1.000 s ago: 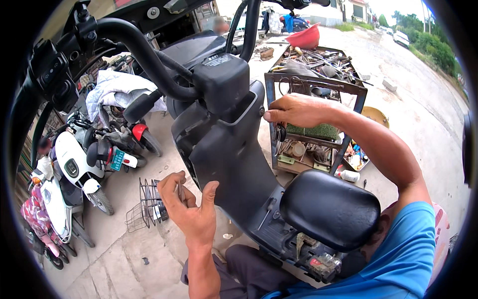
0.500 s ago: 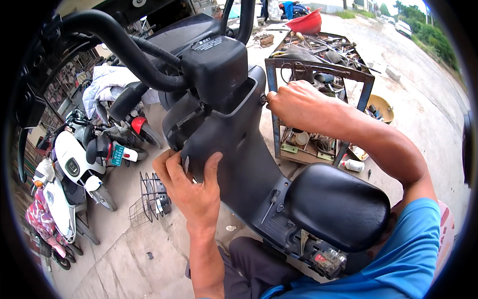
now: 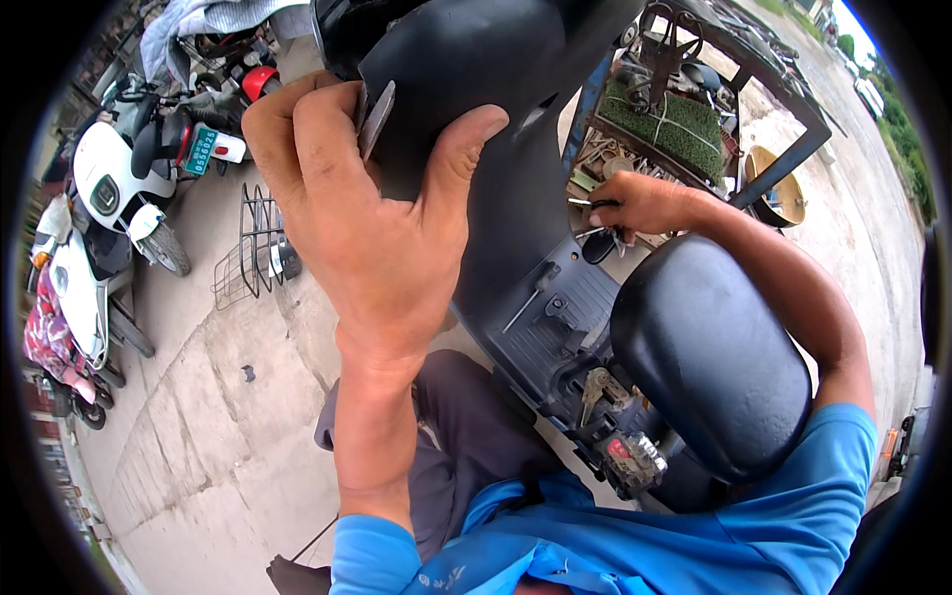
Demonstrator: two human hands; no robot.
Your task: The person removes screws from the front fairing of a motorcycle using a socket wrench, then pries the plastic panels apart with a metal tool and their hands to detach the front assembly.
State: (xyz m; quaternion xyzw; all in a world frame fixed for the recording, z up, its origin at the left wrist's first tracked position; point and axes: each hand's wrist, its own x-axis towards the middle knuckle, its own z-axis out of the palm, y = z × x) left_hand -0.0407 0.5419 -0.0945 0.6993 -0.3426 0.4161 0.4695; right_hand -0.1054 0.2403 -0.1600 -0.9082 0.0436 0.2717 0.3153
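Observation:
My left hand (image 3: 372,223) is closed on the edge of a black scooter's front panel (image 3: 466,64), fingers curled at the edge and thumb toward its face. A thin grey flat piece (image 3: 378,121) sticks up beside those fingers; whether they hold it is hidden. Low beside the panel, my right hand (image 3: 650,205) pinches a bunch of keys. One key (image 3: 579,202) points left, and a black oval fob (image 3: 597,246) hangs below. A thin screwdriver (image 3: 533,295) lies on the scooter's footboard (image 3: 506,347).
The black seat (image 3: 709,367) sits between my right arm and the footboard, near a red-and-clear lamp unit (image 3: 635,458). Beyond my right hand stands a metal tool rack (image 3: 783,164) with green turf on a shelf. Parked scooters (image 3: 109,188) and a wire basket (image 3: 260,243) are at left.
My right hand has left the side of the panel and dropped toward the footboard, with keys now visible in it. My left hand stays at the panel edge. The view has tipped down and closer.

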